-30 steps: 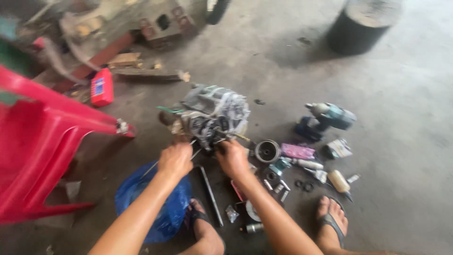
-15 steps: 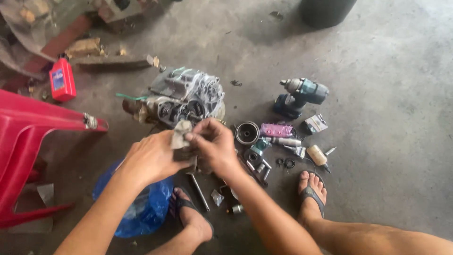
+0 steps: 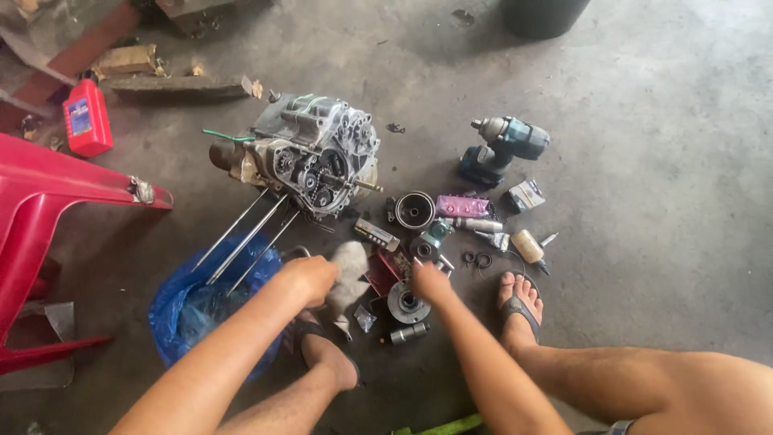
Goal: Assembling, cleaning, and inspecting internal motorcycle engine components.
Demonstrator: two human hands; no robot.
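Grey rag (image 3: 351, 278) is held in the closed left hand (image 3: 310, 278). Right hand (image 3: 431, 282) rests on small metal parts (image 3: 405, 304) on the floor (image 3: 644, 242); I cannot tell its grip.

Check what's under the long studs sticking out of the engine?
The long studs run from the engine over bare concrete, their ends over a blue plastic bag. The bag's contents are not visible; the left hand is beside it.

One engine block (image 3: 312, 153) sat on the floor, with three long metal rods (image 3: 241, 242), one cordless impact driver (image 3: 503, 149), one red bottle (image 3: 87, 118), one blue plastic bag (image 3: 193, 302), and two hands.
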